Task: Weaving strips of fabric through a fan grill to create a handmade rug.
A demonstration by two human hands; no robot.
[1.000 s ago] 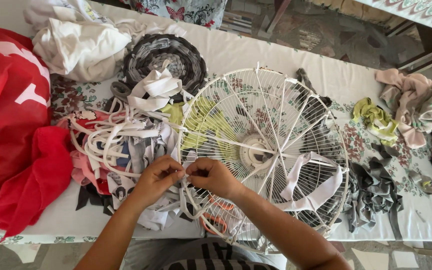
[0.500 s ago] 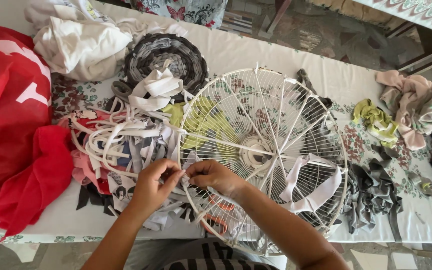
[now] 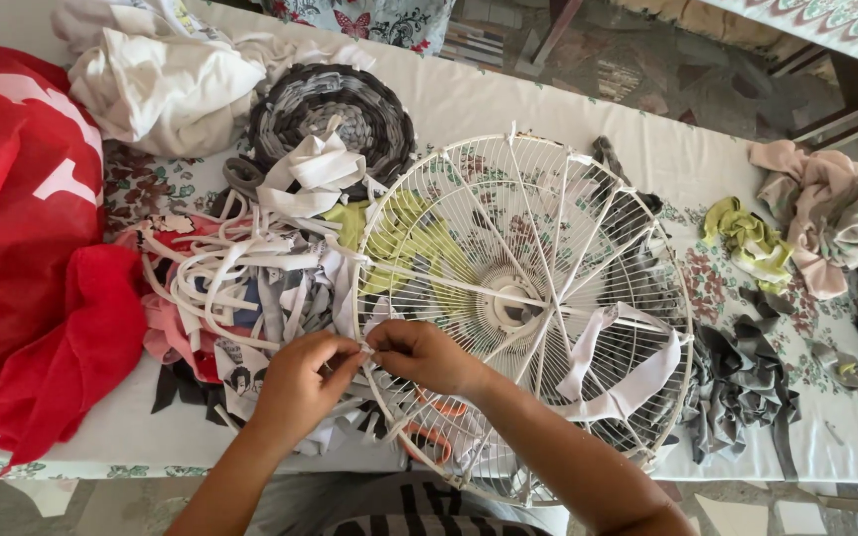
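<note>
A round white wire fan guard (image 3: pixel 548 228) lies tilted on the table, its near rim toward me. My left hand (image 3: pixel 300 382) and my right hand (image 3: pixel 424 357) meet at the guard's left near rim, both pinching a thin white cloth strip (image 3: pixel 365 347) against the wire. A wider white strip (image 3: pixel 608 372) is looped through the spokes on the right side. Beside my left hand lies a tangled heap of white, grey and red cloth strips (image 3: pixel 240 273).
Red fabric (image 3: pixel 22 248) fills the left. A braided grey round mat (image 3: pixel 335 109) and white cloth (image 3: pixel 161 84) lie at the back. Yellow-green (image 3: pixel 747 238), pink (image 3: pixel 826 203) and grey scraps (image 3: pixel 737 382) sit right of the guard. Orange scissor handles (image 3: pixel 439 427) show under the wires.
Both hands stay at the guard's left near rim, with the fingers working the white strip slightly; the guard has shifted a little.
</note>
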